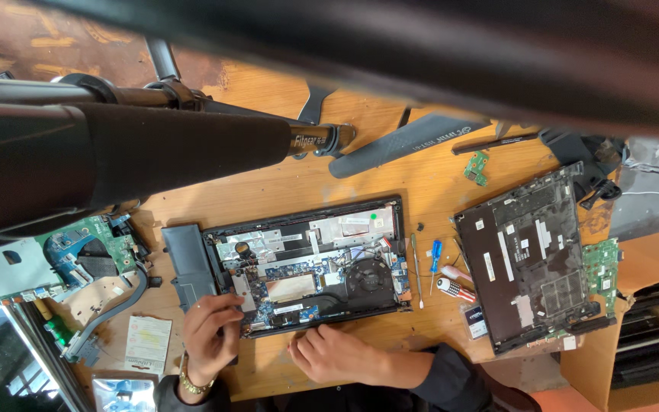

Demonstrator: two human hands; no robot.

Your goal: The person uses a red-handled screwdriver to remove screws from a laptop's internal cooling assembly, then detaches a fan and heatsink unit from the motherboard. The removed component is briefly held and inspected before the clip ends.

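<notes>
An opened black laptop base (306, 267) lies on the wooden table (421, 183), its blue board, fan and silver shielding bare. A grey battery (188, 263) sits against its left end. My left hand (211, 332), with a bracelet at the wrist, has its fingertips bunched on the laptop's lower left corner beside the battery; anything pinched there is hidden. My right hand (329, 355), in a dark sleeve, rests on the table with curled fingers, touching the laptop's near edge.
A second dark laptop shell (532, 259) lies to the right, with a green board (600, 263) beside it. Between the two laptops are a blue screwdriver (436, 255), a red-and-white screwdriver (455, 288) and a thin probe (417, 271). A green motherboard (89, 248) lies left. A thick black pole (154, 145) crosses overhead.
</notes>
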